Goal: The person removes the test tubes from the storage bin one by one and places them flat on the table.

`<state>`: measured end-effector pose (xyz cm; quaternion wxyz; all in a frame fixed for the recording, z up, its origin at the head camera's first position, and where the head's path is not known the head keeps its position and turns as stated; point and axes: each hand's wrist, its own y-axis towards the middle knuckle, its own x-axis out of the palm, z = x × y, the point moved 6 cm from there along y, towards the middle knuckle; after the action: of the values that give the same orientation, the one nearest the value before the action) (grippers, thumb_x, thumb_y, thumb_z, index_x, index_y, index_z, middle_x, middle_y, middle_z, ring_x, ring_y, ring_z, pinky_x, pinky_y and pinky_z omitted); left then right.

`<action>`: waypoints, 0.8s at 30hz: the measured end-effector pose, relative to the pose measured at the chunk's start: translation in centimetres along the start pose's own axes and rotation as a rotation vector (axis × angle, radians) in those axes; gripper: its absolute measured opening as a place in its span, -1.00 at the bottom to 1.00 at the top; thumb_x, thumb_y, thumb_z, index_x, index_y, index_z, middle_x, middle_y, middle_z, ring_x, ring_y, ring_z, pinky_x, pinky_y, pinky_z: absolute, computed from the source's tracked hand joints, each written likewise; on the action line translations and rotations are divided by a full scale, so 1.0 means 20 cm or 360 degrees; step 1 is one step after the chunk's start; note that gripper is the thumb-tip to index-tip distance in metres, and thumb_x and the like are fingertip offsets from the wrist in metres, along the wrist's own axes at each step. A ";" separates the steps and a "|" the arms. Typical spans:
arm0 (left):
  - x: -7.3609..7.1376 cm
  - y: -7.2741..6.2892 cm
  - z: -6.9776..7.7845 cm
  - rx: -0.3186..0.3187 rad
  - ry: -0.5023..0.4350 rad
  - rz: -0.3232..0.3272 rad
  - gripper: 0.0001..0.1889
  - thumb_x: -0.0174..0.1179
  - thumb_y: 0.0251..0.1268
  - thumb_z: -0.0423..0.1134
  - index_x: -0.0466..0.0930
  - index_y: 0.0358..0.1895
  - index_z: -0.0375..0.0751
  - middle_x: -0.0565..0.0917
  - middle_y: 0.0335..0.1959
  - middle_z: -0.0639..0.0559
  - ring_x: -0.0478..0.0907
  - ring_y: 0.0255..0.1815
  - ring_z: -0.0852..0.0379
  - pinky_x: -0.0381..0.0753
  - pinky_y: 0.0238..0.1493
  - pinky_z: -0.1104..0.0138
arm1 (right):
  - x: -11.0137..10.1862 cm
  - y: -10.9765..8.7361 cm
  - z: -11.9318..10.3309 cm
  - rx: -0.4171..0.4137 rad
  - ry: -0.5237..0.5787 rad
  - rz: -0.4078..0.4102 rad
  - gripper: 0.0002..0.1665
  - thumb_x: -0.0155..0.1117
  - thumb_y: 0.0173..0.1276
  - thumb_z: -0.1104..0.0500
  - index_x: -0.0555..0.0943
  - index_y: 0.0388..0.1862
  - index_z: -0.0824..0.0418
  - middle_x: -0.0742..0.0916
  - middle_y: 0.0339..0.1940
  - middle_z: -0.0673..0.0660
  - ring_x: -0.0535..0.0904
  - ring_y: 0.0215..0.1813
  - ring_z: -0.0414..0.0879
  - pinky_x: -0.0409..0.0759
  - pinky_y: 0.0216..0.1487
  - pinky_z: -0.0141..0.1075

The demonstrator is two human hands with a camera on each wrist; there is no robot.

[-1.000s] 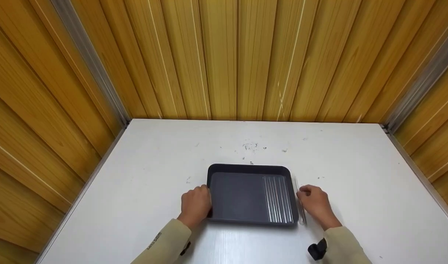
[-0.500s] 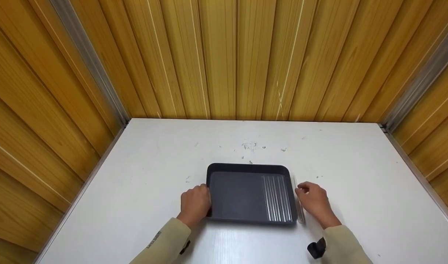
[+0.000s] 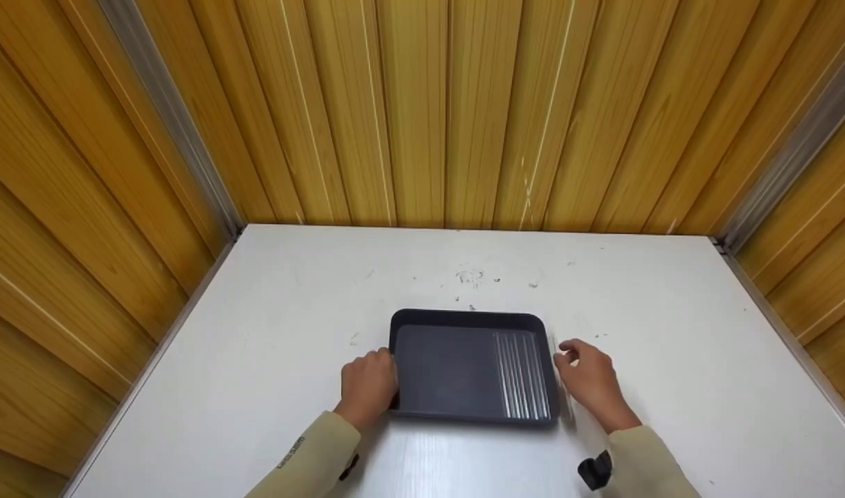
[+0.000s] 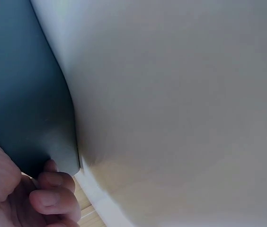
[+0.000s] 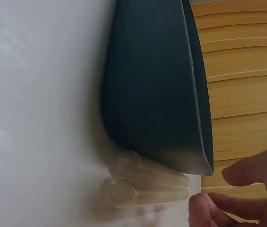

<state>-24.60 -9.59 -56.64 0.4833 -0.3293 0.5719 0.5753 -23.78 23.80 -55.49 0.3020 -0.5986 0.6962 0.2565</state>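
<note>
A dark grey rectangular tray (image 3: 450,373) lies on the white table, with several clear tubes (image 3: 524,377) side by side in its right part. My left hand (image 3: 369,387) grips the tray's left wall; its curled fingertips (image 4: 48,198) show at the tray's edge in the left wrist view. Just outside the right wall, two clear tubes (image 5: 122,193) lie along the tray in the right wrist view. My right hand (image 3: 592,380) is beside them, thumb and fingers apart and loosely bent. The fingertips (image 5: 199,208) are close to the tubes' far ends; contact is unclear.
The white table (image 3: 311,297) has dark scuff marks behind the tray. Yellow wood-patterned panels (image 3: 422,111) rise at the back and both sides. A metal post (image 3: 173,117) stands in each back corner.
My right hand has shifted slightly forward and left along the tray's right wall, with its thumb and forefinger parting. My left hand has stayed on the tray, which looks almost unmoved.
</note>
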 end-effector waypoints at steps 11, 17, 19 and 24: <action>-0.01 -0.01 0.00 0.0019 -0.0011 0.0038 -0.73 0.11 0.31 -0.29 0.50 -0.58 -0.24 0.53 -0.71 -0.07 0.52 -0.71 0.00 0.41 -0.71 0.19 | 0.00 -0.02 -0.07 -0.0049 0.0042 0.0029 -0.64 0.16 0.35 0.21 0.57 0.05 0.38 0.70 -0.22 0.22 0.53 -0.36 -0.10 0.41 -0.33 -0.29; 0.01 0.00 0.00 -0.0009 -0.0012 -0.0056 -0.76 0.10 0.32 -0.28 0.53 -0.54 -0.25 0.55 -0.67 -0.07 0.52 -0.69 0.01 0.41 -0.69 0.19 | 0.01 -0.02 -0.08 -0.0043 0.0063 0.0001 -0.65 0.15 0.37 0.20 0.58 0.05 0.36 0.70 -0.20 0.21 0.57 -0.29 -0.06 0.45 -0.31 -0.30; 0.01 0.00 0.00 -0.0005 -0.0009 -0.0064 -0.77 0.10 0.32 -0.28 0.54 -0.52 -0.26 0.56 -0.66 -0.07 0.53 -0.68 0.01 0.42 -0.68 0.18 | 0.01 -0.02 -0.09 -0.0049 0.0065 -0.0002 -0.65 0.15 0.37 0.20 0.58 0.05 0.36 0.70 -0.20 0.21 0.57 -0.29 -0.06 0.45 -0.32 -0.30; 0.00 0.00 0.01 0.0031 -0.0006 0.0018 -0.74 0.12 0.32 -0.27 0.52 -0.56 -0.24 0.55 -0.70 -0.07 0.54 -0.69 0.00 0.42 -0.70 0.19 | 0.01 -0.02 -0.11 -0.0088 0.0064 0.0005 -0.67 0.15 0.37 0.21 0.59 0.03 0.36 0.70 -0.22 0.19 0.58 -0.31 -0.09 0.46 -0.34 -0.32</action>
<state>-24.50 -9.34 -56.69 0.4843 -0.3201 0.5785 0.5731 -23.60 21.96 -54.13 0.2708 -0.6106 0.6958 0.2639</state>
